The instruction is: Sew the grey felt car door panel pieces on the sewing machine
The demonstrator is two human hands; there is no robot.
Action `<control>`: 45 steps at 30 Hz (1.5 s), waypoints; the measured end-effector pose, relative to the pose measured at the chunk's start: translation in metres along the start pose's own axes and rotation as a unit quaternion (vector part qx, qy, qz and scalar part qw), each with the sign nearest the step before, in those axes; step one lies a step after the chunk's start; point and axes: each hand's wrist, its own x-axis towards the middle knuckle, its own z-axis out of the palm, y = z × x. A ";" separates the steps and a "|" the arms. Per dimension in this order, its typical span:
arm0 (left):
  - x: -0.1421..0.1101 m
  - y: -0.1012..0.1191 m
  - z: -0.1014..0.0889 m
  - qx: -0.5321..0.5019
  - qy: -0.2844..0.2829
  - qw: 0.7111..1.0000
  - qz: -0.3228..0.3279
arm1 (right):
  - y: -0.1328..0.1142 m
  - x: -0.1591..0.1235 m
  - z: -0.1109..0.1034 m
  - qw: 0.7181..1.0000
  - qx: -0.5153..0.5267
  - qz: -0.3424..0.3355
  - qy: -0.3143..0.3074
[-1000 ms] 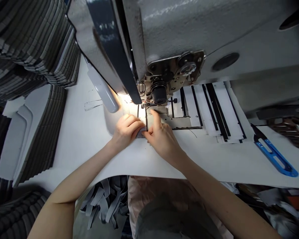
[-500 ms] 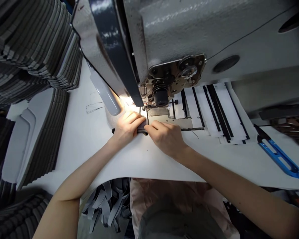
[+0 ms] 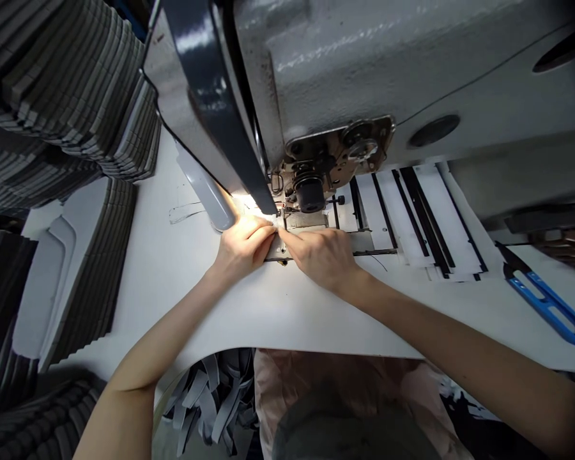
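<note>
- Where our hands meet under the lamp (image 3: 202, 193), the piece (image 3: 271, 219) sits pinched between them on the metal needle plate (image 3: 306, 221), just beside the presser foot (image 3: 282, 208). Most of it is hidden under our fingers, and only a small lit edge shows, so we cannot tell its shape.
- Our left hand (image 3: 243, 250) curls over the piece from the left, fingers bent and pressing down, so it is grasping and not released.
- Our right hand (image 3: 322, 257) reaches in from the right with its fingers stretched forward. They touch the left hand's fingertips and clamp the same piece.
- Over both hands looms the grey sewing machine head (image 3: 345, 70), with a black round fitting (image 3: 309, 195) hanging just above the plate.
- To the right of the plate, white strips with black edges (image 3: 436, 217) lie overlapping on the worktop (image 3: 287, 319).
- Farther right, near the edge of our view, blue-handled thread snips (image 3: 551, 303) rest on the worktop.
- To the left stand tall stacks of grey padded pieces (image 3: 71, 83), fanned out in rows.
- Below the worktop's front edge, loose grey strips (image 3: 211, 402) lie heaped beside a pale pink plastic bag (image 3: 345, 377).
</note>
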 end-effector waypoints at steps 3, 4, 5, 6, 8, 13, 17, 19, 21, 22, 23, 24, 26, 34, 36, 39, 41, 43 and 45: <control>-0.003 -0.003 0.001 0.009 0.020 1.000 0.011 | 0.001 0.004 0.000 1.000 -0.002 0.008 0.004; -0.003 -0.005 0.002 0.005 0.022 1.000 0.013 | 0.001 0.005 0.000 1.000 -0.003 0.010 0.005; -0.003 -0.008 0.004 0.001 0.022 1.000 0.013 | 0.001 0.005 0.001 1.000 -0.006 0.011 0.006; -0.002 -0.011 0.005 0.000 0.020 1.000 0.012 | 0.001 0.006 0.001 1.000 -0.008 0.010 0.005; 0.001 -0.017 0.008 0.006 0.016 1.000 0.009 | 0.002 0.005 0.003 1.000 -0.011 0.001 0.003; 0.005 -0.024 0.015 0.020 0.022 0.999 -0.020 | 0.002 0.001 0.005 1.000 -0.007 -0.017 0.011; 0.006 -0.025 0.018 0.026 0.015 0.999 -0.042 | 0.001 -0.002 0.007 1.000 0.001 -0.022 0.021; 0.005 -0.024 0.019 0.028 0.023 0.998 -0.043 | 0.001 -0.003 0.007 0.999 0.003 -0.023 0.025; 0.005 -0.024 0.020 0.025 0.029 0.998 -0.044 | 0.001 -0.004 0.008 0.999 0.002 -0.023 0.028; 0.004 -0.024 0.020 0.020 0.028 0.998 -0.049 | 0.001 -0.004 0.008 0.999 0.000 -0.023 0.029; 0.004 -0.024 0.020 0.014 0.024 0.998 -0.057 | 0.001 -0.005 0.008 0.999 -0.002 -0.022 0.029; 0.003 -0.023 0.020 0.007 0.017 0.998 -0.066 | 0.001 -0.005 0.009 0.999 -0.005 -0.022 0.027; 0.004 -0.023 0.019 -0.004 0.003 0.997 -0.081 | 0.001 -0.005 0.009 0.999 -0.008 -0.023 0.024; 0.007 -0.023 0.016 0.001 -0.007 0.998 -0.059 | -0.001 -0.005 0.008 1.000 -0.017 -0.022 0.014; 0.006 -0.021 0.015 0.000 0.000 0.999 -0.044 | -0.001 -0.006 0.008 1.000 -0.018 -0.022 0.013; 0.002 -0.018 0.015 0.008 0.018 0.999 -0.032 | 0.000 -0.006 0.009 0.999 -0.020 -0.024 0.022; 0.000 -0.019 0.017 0.023 0.013 0.999 -0.048 | 0.002 -0.006 0.011 0.999 -0.023 -0.031 0.032; 0.000 -0.021 0.019 0.036 -0.010 0.995 -0.087 | 0.004 -0.007 0.014 0.998 -0.024 -0.046 0.045; 0.003 -0.026 0.021 0.046 -0.033 0.989 -0.139 | 0.007 -0.008 0.018 0.995 -0.022 -0.067 0.069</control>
